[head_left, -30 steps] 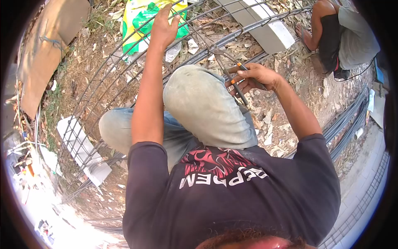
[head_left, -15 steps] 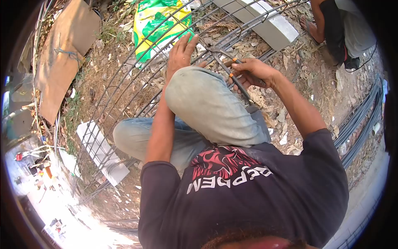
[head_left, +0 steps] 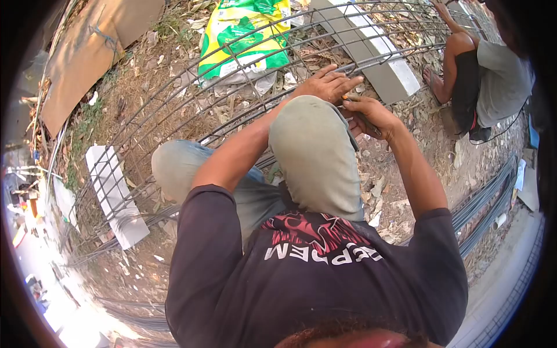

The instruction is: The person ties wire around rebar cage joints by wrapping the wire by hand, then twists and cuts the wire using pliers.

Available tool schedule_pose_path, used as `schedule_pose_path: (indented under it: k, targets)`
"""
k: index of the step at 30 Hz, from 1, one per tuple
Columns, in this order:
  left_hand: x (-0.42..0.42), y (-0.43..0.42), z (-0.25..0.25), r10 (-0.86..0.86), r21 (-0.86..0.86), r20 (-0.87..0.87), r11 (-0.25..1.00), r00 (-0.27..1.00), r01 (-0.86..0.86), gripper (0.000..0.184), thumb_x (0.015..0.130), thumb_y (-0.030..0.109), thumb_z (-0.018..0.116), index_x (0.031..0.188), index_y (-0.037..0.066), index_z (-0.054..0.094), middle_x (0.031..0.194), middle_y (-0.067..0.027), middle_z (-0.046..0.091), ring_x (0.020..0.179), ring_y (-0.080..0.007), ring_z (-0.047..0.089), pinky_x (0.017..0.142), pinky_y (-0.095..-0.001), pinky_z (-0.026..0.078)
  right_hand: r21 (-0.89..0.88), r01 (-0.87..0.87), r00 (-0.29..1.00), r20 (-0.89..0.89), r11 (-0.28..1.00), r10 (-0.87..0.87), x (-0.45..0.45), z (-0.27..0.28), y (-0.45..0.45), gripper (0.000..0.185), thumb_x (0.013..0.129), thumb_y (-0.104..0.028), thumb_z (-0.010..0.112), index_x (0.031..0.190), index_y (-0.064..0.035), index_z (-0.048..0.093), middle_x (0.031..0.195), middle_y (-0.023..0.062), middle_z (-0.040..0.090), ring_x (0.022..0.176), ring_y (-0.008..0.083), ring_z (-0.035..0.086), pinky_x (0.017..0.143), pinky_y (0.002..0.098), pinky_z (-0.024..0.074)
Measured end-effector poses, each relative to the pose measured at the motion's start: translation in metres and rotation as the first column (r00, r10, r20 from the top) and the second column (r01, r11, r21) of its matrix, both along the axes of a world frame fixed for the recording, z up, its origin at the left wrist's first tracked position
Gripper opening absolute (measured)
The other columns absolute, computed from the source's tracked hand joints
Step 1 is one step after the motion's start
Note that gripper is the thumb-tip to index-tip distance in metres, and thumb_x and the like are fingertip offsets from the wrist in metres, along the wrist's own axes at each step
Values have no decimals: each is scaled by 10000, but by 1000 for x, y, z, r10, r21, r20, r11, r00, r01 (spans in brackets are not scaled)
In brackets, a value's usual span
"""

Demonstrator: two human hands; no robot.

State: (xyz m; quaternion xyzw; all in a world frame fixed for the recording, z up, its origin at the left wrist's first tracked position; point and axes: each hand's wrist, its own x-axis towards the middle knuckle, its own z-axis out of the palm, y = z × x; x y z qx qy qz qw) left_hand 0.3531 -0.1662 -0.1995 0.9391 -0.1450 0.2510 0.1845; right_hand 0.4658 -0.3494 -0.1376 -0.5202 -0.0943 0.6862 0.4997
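Observation:
My left hand (head_left: 328, 86) lies over the bars of a long rebar cage (head_left: 245, 76), its fingers stretched out towards the right. Close beside it, my right hand (head_left: 374, 118) is wrapped round dark-handled pincers with an orange band (head_left: 346, 98). The jaws of the pincers are hidden by my hands and raised knee (head_left: 313, 148). Whether they touch the bars, I cannot tell.
Pale blocks prop the cage at the right (head_left: 386, 64) and left (head_left: 119, 200). A green and yellow sack (head_left: 246, 35) lies beyond it. Another person (head_left: 502, 81) squats at the right. Bundled steel rods (head_left: 487, 200) lie on the leafy ground.
My left hand has moved right along the cage, close to my right hand. The pincers, plainly seen before, are now mostly hidden. The view has shifted, showing more of the other person.

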Motion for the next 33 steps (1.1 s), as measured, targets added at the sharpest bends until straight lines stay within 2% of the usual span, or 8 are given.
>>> schedule_pose_path:
  k: [6,9,15,20,22,25,29,33]
  targets:
    - [-1,-3,-1,4,-255,-33,967,999,-12,792,816,256,818,1523,106,494,1014,-133,728,1012,-300,709,831,-415,567,43,-62,986,160,997,54,9,16,-6,559,1086,-337,497,1465,68,428,1355,253,620,979,375,743,812,469,651]
    - [9,-2,-3,10,-377,-45,926,999,-26,598,758,216,850,1303,72,651,948,-148,724,923,-355,716,790,-446,563,266,132,987,58,955,-152,6,19,-21,693,1075,-461,485,1536,46,387,1387,236,609,1130,372,701,909,483,625]
    - [23,7,8,14,-412,-213,905,977,-103,313,675,145,825,959,87,708,829,-165,710,823,-384,716,715,-476,564,267,-63,881,468,962,-73,8,47,-32,856,1013,-628,512,1568,13,391,1486,203,549,1325,300,595,949,438,610]
    - [39,-2,-3,42,-197,-318,974,947,-109,279,743,243,786,969,87,734,832,-162,731,832,-372,732,739,-490,577,-327,-449,385,769,831,511,34,72,-7,929,851,-448,784,1526,78,421,1404,260,607,1255,311,621,1014,398,506]
    - [42,-3,-1,57,-68,-394,994,917,-91,366,826,373,742,1058,90,742,853,-145,748,923,-368,736,840,-498,573,-467,-486,33,835,739,549,13,62,9,876,846,-335,798,1530,50,410,1415,325,576,1308,389,593,1077,441,470]
    - [46,4,-13,-15,-123,-346,992,938,-30,492,848,397,754,1245,113,699,1009,-184,749,1082,-357,707,974,-485,543,-520,-457,-87,834,722,545,12,48,1,832,853,-296,773,1529,33,416,1419,333,563,1346,427,549,1110,463,443]
    - [6,110,52,97,-344,-496,890,863,-298,1086,689,629,863,1540,79,474,1468,-221,569,1358,-373,549,1173,-445,423,-316,-517,479,664,796,574,39,56,3,651,926,-191,678,1501,26,465,1411,261,610,1288,277,601,1082,394,458]
    - [-30,215,28,614,-22,-557,662,559,-749,1044,743,661,807,1524,49,480,1489,-212,559,1398,-374,511,1141,-474,450,-314,-460,403,759,830,511,25,20,-17,538,969,-182,652,1446,31,525,1276,136,681,1130,211,646,996,365,512]
